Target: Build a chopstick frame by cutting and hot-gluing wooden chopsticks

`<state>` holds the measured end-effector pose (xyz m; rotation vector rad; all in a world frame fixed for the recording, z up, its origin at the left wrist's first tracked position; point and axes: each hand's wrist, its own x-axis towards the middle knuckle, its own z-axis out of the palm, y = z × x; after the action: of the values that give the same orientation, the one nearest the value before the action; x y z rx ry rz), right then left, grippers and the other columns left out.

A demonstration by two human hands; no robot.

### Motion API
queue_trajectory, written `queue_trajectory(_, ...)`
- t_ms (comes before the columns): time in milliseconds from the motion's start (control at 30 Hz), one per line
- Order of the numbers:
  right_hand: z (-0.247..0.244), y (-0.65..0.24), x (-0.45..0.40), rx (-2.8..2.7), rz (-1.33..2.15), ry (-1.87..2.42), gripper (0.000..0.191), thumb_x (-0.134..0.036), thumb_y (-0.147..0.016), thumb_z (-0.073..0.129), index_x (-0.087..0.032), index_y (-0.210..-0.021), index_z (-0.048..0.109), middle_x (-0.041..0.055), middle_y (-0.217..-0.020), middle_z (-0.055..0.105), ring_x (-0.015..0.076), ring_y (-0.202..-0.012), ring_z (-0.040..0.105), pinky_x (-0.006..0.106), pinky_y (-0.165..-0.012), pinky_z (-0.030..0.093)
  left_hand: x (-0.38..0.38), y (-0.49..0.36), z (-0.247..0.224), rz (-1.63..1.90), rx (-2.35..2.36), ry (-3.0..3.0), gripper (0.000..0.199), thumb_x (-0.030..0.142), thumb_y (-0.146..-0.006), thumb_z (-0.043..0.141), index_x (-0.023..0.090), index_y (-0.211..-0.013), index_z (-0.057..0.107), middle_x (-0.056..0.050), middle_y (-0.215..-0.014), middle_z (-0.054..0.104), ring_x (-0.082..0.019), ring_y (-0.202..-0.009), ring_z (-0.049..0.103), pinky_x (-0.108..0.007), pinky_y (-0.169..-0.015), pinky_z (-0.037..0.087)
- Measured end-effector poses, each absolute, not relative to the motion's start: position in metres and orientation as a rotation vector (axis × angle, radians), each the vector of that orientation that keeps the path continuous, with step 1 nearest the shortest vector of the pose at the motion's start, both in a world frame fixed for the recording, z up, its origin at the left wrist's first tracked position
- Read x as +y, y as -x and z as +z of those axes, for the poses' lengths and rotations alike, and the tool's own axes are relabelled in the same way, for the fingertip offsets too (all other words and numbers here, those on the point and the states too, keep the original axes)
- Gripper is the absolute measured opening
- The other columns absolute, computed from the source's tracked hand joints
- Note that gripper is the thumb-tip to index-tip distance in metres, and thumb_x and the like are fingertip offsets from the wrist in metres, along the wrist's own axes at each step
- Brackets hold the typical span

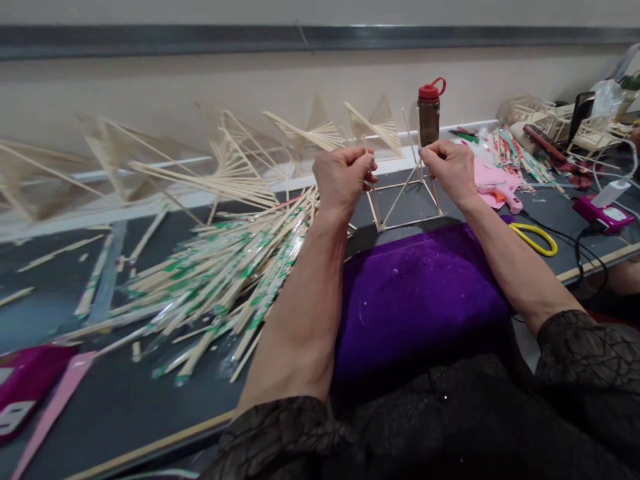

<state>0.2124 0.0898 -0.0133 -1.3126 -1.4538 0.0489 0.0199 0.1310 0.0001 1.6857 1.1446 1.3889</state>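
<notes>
A frame of thin wooden sticks stands on the dark tabletop, with a squared base and several sticks rising from it. At its left side my left hand is closed in a pinch around an upright stick of the frame. My right hand pinches at the top of the frame's right side, thumb and finger together; the stick end there is mostly hidden by the fingers. Below both hands a purple cloth covers the near edge of the table. Behind the frame stands a dark bottle with a red lid.
Wrapped chopsticks lie heaped on the left. Twisted stick models line the wall. At right are a pink glue gun, yellow-handled scissors, a magenta power box with cables, and stick models.
</notes>
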Motion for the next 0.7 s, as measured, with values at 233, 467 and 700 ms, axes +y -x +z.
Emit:
queue_trajectory(233,-0.0135,-0.2122,0.0897,-1.469,0.051,1.32,0.026,-0.031,-0.094,0.053,-0.018,-0.079,0.07,-0.0007,-0.073,0.065,0.0144,-0.08,0.063,0.03,-0.081,0.047,0.1299,-0.0202,-0.0007,1.383,1.145,-1.695,0.008,0.02,-0.077,0.062,0.018,-0.079,0.07,0.0,-0.07,0.068,-0.008,-0.055,0.062,-0.015,-0.044,0.045)
queue_trajectory(467,-0.0121,-0.2105,0.0893,-1.454,0.032,1.346,0.026,-0.031,-0.092,0.054,-0.019,-0.076,0.07,-0.0004,-0.075,0.067,0.0151,-0.081,0.064,0.03,-0.081,0.047,0.13,-0.0182,-0.0013,1.387,1.12,-1.7,0.008,0.022,-0.077,0.062,0.02,-0.076,0.071,-0.001,-0.07,0.069,-0.009,-0.055,0.062,-0.018,-0.044,0.047)
queue_trajectory(700,-0.0125,-0.2115,0.0946,-1.458,0.012,1.351,0.029,-0.033,-0.092,0.052,-0.019,-0.075,0.07,-0.0004,-0.072,0.066,0.015,-0.08,0.064,0.029,-0.079,0.047,0.131,-0.0174,-0.0015,1.397,1.117,-1.68,0.008,0.021,-0.075,0.062,0.02,-0.077,0.071,0.0,-0.069,0.069,-0.009,-0.055,0.062,-0.017,-0.044,0.047)
